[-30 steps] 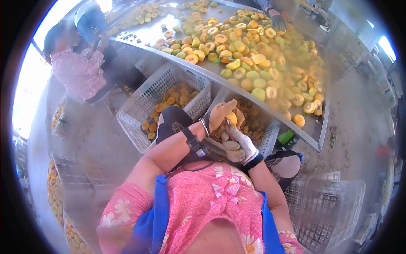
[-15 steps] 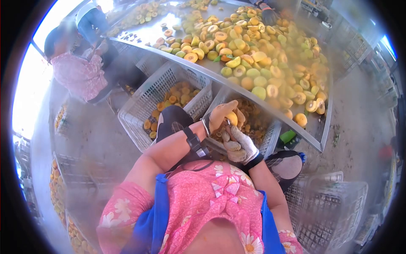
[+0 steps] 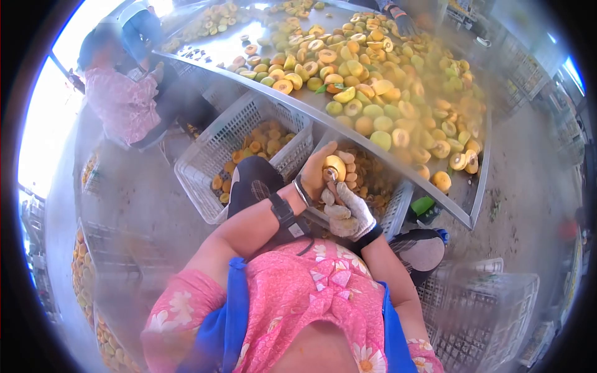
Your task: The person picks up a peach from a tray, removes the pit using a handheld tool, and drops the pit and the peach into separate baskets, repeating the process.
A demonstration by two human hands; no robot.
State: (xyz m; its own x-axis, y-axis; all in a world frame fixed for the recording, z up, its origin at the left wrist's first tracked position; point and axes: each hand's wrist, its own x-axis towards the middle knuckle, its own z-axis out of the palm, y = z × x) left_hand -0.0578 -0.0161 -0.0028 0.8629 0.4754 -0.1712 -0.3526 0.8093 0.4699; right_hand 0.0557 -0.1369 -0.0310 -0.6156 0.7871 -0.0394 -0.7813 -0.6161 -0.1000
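Observation:
My left hand [image 3: 316, 169] is closed round a yellow-orange halved fruit [image 3: 334, 166], held cut side up above a crate. In my right hand [image 3: 349, 214], which wears a whitish glove, is a small tool [image 3: 337, 191] with a brownish handle. Its metal tip meets the middle of the fruit; the exact shape of the tip is too small to tell. Below my hands, a white crate [image 3: 398, 208] holds fruit pieces [image 3: 376, 180]. Another white crate [image 3: 198, 163], to the left, contains fruit halves [image 3: 264, 138].
A metal table [image 3: 311, 112] ahead carries many fruit halves [image 3: 373, 112]. A person [image 3: 124, 102] sits at the left, and a co-worker's gloved hand [image 3: 405, 25] reaches over the far side. Stacked crates [image 3: 485, 311] stand at the lower right. Something green [image 3: 423, 206] lies under the table corner.
The fruit in my left hand now shows its cut face more fully, with the tool's tip at it. The co-worker's gloved hand has shifted slightly right. The seated person at the left has moved slightly.

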